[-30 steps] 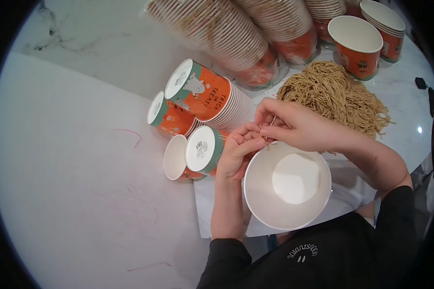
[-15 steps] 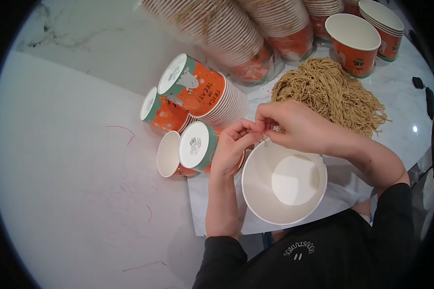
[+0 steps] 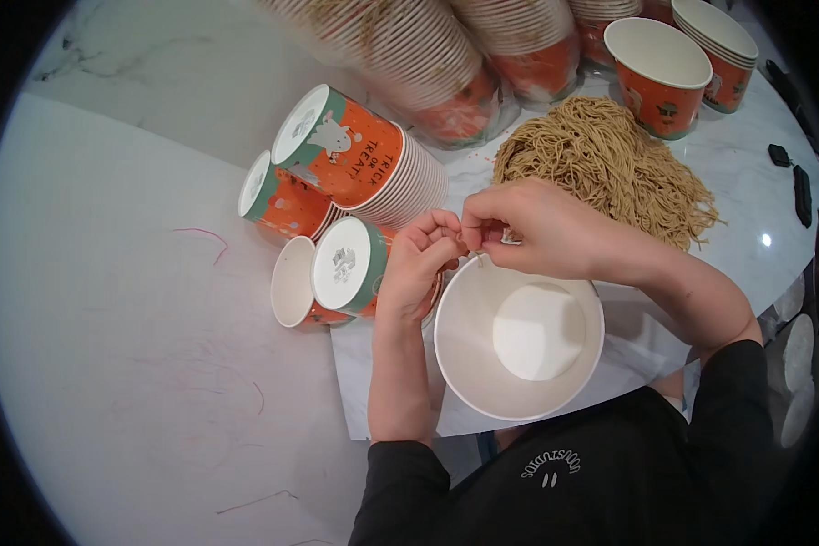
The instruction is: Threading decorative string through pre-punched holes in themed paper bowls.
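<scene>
A large white paper bucket (image 3: pixel 469 350) stands open end up in front of me, close to my body. Over its far rim my fingertips meet. My left hand (image 3: pixel 409 268) is closed in a pinch at the left of that rim, and my right hand (image 3: pixel 537 223) pinches right beside it. A short bit of thin tan string (image 3: pixel 480 259) shows between the fingers, against the inside of the bucket; most of it is hidden by them. Just beyond my right hand lies a loose heap of tan strings (image 3: pixel 601 159).
Left of my hands, stacks of orange and green paper buckets (image 3: pixel 364 164) lie on their sides. Bagged bucket stacks (image 3: pixel 409 64) fill the back. An upright orange bucket (image 3: pixel 660 86) stands at the far right, near black pieces (image 3: pixel 802 196). Red threads (image 3: pixel 214 238) lie on the floor.
The whole view has shifted slightly, so everything sits further left. Both hands still pinch at the bucket's far rim, and a string end now shows below the fingers.
</scene>
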The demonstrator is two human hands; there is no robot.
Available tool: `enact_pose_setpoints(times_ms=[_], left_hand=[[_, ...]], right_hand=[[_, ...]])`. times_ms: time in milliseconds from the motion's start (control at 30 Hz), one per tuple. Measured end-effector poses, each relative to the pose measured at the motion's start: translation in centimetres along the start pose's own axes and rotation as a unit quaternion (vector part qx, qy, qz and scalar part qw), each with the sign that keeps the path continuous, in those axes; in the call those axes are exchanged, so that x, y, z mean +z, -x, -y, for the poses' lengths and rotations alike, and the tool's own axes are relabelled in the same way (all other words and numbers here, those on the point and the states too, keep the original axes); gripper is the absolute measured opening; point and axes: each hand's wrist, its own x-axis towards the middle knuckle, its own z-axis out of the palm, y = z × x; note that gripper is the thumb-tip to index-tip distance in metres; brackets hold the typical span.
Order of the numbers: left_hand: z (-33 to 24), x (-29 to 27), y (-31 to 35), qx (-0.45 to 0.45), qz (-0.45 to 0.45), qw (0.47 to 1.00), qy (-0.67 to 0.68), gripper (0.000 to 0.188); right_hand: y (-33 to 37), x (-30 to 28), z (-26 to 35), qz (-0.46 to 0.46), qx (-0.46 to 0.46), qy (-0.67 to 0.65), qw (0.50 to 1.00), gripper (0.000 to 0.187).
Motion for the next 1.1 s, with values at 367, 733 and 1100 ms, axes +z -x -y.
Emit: enact_pose_setpoints(times_ms=[367,733,1100], left_hand=[[-0.3,0.8,0.4,0.018,-0.001,1.0,-0.014,0.015],[-0.4,1.0,0.4,0.056,-0.039,0.996,-0.05,0.012],[-0.6,1.9,0.4,0.081,-0.077,0.99,-0.09,0.014]], right_hand=[[-0.2,1.0,-0.5,-0.086,-0.056,-0.005,0.995,0.01],[-0.4,0.9,-0.6,-0.092,0.026,-0.094,0.991,0.01],[-0.6,1.1,-1.5,-0.119,0.048,-0.071,0.989,0.01]])
